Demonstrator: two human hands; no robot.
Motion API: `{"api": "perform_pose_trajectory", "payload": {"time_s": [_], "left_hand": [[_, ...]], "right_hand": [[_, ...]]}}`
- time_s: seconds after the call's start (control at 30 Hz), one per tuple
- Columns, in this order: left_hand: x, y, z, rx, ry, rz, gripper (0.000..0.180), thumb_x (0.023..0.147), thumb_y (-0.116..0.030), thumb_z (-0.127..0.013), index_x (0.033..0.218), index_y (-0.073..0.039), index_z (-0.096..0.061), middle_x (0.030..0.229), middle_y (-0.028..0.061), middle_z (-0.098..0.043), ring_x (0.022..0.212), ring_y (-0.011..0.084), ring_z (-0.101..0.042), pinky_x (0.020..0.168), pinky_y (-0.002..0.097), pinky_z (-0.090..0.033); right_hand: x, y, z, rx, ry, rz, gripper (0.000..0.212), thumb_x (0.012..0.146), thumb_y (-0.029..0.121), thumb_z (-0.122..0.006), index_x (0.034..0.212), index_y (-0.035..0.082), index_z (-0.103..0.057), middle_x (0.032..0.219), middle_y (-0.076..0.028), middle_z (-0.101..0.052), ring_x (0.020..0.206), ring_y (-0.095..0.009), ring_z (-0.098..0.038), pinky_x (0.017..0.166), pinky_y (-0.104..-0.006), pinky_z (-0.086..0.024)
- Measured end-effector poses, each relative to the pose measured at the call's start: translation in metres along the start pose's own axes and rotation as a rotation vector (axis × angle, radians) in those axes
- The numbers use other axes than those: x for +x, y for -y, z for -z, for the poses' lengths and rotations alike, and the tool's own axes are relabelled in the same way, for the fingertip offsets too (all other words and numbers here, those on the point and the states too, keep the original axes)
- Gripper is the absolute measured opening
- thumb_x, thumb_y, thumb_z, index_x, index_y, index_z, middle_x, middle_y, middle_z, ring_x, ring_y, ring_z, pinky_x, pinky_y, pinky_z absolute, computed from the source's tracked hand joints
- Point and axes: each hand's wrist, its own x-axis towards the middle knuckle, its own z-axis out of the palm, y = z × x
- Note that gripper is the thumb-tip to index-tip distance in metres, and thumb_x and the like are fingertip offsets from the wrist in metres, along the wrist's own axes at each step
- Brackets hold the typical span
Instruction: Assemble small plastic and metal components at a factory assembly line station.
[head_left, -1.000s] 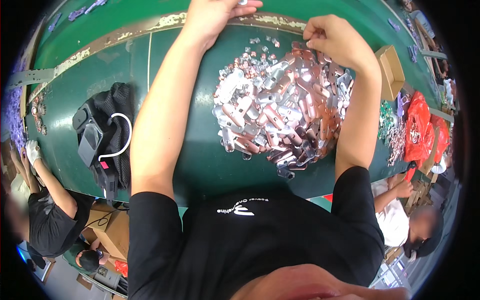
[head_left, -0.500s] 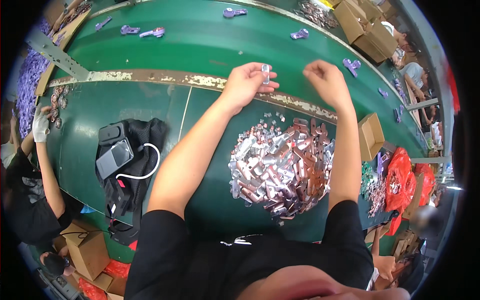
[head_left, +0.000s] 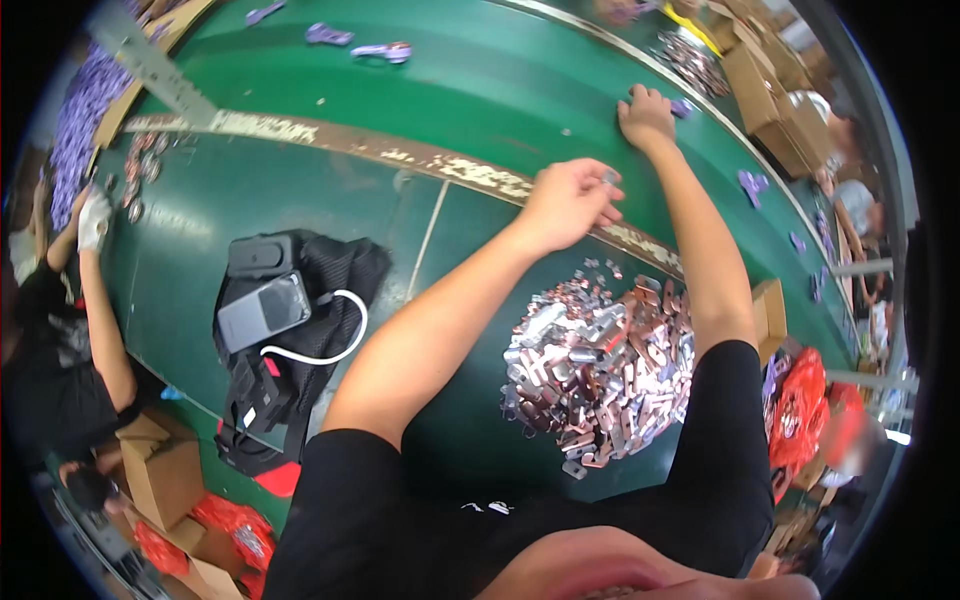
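My left hand (head_left: 572, 205) is above the belt's near rail, its fingers pinching a small clear-grey oblong piece (head_left: 608, 176), mostly hidden by the fingers. Farther out over the green belt, my right hand (head_left: 648, 118) reaches with bent fingers somewhat apart, and no held thing shows. Right beside it lies a purple plastic part (head_left: 682, 107), partly covered by that hand; whether they touch, I cannot tell. Below my hands, a heap of silver, clear and copper-coloured oblong pieces (head_left: 600, 370) spreads over the dark green table, with tiny pieces along its far edge.
Several purple parts (head_left: 382, 52) lie on the green belt (head_left: 480, 110), behind a worn metal rail (head_left: 400, 155). To the left, a black bag (head_left: 345, 265) carries a grey device (head_left: 265, 312) with a white cable. A co-worker's gloved hand (head_left: 94, 220) is at far left. Red plastic bags (head_left: 800, 410) stand right.
My right hand has stretched farther out across the belt to a purple part. The left hand still pinches its clear piece, now turned. The whole view has shifted.
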Motion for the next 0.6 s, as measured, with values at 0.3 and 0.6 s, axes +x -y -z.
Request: {"api": "perform_pose_trajectory", "payload": {"time_s": [0.3,0.6], "left_hand": [[-0.029,-0.01,-0.008,0.808,-0.063,-0.19,0.026,0.08,-0.009,-0.063,0.102,-0.001,-0.075,0.091,0.0242,-0.073,0.086,0.0424,-0.072,0.079,0.0498,-0.058],[0.023,0.061,-0.023,0.661,-0.01,-0.662,0.042,0.098,-0.037,-0.054,0.131,-0.013,-0.063,0.138,0.0085,-0.063,0.132,0.0253,-0.053,0.117,0.0414,-0.037]], "right_hand": [[0.039,0.206,0.036,0.453,0.166,0.907,0.066,0.096,0.035,-0.065,0.153,0.011,-0.041,0.15,-0.028,-0.048,0.139,-0.043,-0.047,0.114,-0.0475,-0.041],[0.021,0.257,0.003,0.571,0.073,1.016,0.049,0.091,-0.006,-0.058,0.138,0.003,-0.052,0.138,-0.022,-0.055,0.123,-0.044,-0.056,0.103,-0.0434,-0.047]]}}
